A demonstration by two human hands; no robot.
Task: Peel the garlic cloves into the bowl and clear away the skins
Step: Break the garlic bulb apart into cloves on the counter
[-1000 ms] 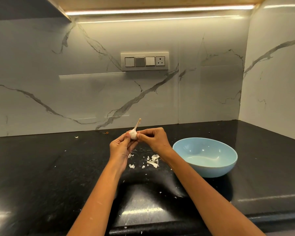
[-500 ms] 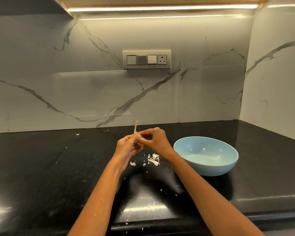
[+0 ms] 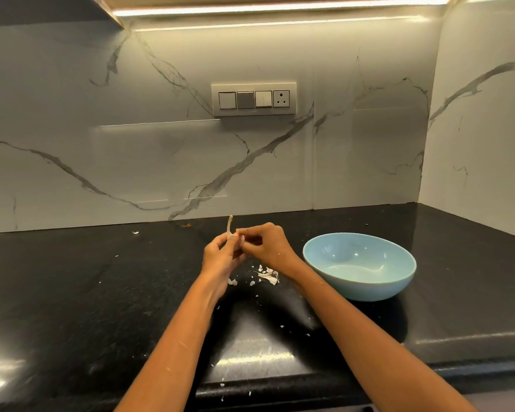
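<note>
A small garlic bulb (image 3: 230, 230) with a thin pale stalk pointing up is held above the black counter. My left hand (image 3: 220, 257) grips its body, which the fingers mostly hide. My right hand (image 3: 265, 243) pinches at the bulb from the right side, fingers curled. A light blue bowl (image 3: 399, 281) stands on the counter just right of my right wrist; its inside looks bare. White garlic skins (image 3: 268, 276) lie in a small heap on the counter under my hands.
The black counter (image 3: 72, 292) runs to a marble wall behind and a side wall on the right. Small skin flakes (image 3: 135, 232) are scattered around, some near the front edge (image 3: 222, 385). A switch panel (image 3: 253, 99) sits on the wall.
The bulb has turned in my hands, so its white body is now hidden behind the fingers and only the stalk shows. Both hands stay together at the same spot.
</note>
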